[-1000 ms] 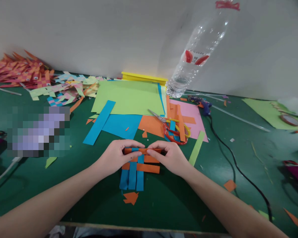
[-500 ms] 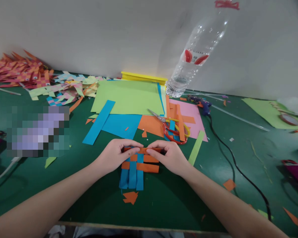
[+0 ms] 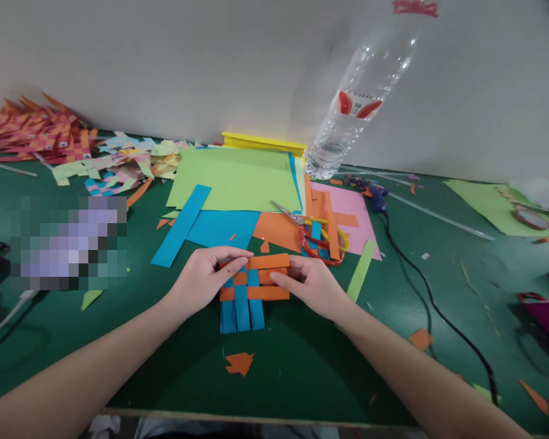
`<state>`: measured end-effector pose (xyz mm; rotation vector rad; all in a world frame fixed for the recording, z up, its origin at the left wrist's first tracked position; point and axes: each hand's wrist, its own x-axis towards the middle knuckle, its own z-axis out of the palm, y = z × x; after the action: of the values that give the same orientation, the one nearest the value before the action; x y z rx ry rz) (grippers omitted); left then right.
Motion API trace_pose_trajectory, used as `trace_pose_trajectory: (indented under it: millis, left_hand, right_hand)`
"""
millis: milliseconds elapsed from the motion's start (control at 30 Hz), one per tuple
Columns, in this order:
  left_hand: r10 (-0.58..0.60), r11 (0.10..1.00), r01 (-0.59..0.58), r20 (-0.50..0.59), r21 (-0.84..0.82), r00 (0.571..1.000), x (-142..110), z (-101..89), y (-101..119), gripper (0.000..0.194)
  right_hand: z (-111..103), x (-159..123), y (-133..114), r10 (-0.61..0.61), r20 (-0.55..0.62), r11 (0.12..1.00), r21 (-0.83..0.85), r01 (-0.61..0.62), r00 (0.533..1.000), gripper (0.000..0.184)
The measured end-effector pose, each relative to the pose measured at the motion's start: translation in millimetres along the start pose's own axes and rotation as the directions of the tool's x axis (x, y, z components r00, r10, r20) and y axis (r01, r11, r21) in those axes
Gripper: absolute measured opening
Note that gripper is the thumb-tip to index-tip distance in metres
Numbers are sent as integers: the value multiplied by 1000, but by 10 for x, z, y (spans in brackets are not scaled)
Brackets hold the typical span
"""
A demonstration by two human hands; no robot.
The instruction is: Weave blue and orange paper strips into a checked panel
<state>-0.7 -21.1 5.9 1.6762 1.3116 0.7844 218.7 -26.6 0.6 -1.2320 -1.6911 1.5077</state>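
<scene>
Between my hands is a small weave of paper strips, with orange strips crossing blue ones and the blue ends pointing towards me. My left hand pinches its upper left corner, thumb on top. At the right edge my right hand grips the orange strip ends, its thumb over the middle strip and its fingers hidden behind. The topmost orange strip runs along the far side of the weave. On the table just below the weave lies an orange paper scrap.
Scissors with red and yellow handles lie beyond my right hand, near a tilted plastic bottle. Stacked green sheets and a blue strip lie ahead. A glue gun trails a black cord on the right; woven paper pieces are heaped far left.
Both hands have shifted the weave slightly away from me. My right hand has moved from the top strip's middle to the right-hand strip ends, leaving the top strip more exposed.
</scene>
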Motion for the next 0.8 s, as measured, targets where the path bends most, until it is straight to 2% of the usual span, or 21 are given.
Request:
trace_pose_trajectory:
  millis: [133, 200, 367, 600, 800]
  left_hand:
    - [-4, 1000, 4, -22, -27, 1000, 5, 3, 3, 23]
    - [-9, 1000, 9, -21, -25, 1000, 5, 6, 2, 23]
    - [-11, 1000, 11, -25, -11, 1000, -5, -1, -2, 24]
    - [-4, 1000, 4, -9, -18, 1000, -4, 12, -8, 23]
    - [9, 1000, -9, 5, 5, 1000, 1, 23, 0, 22]
  right_hand:
    - [-23, 11, 44, -14, -71, 978, -211, -1, 997, 34]
    - [-29, 11, 53, -23, -83, 970, -243, 2, 996, 35]
    - [-29, 10, 43, -5, -63, 979, -201, -7, 998, 31]
    - [-14, 13, 2, 15, -18, 1000, 10, -15, 1000, 21]
    - [2, 17, 16, 17, -19, 997, 71, -15, 1000, 23]
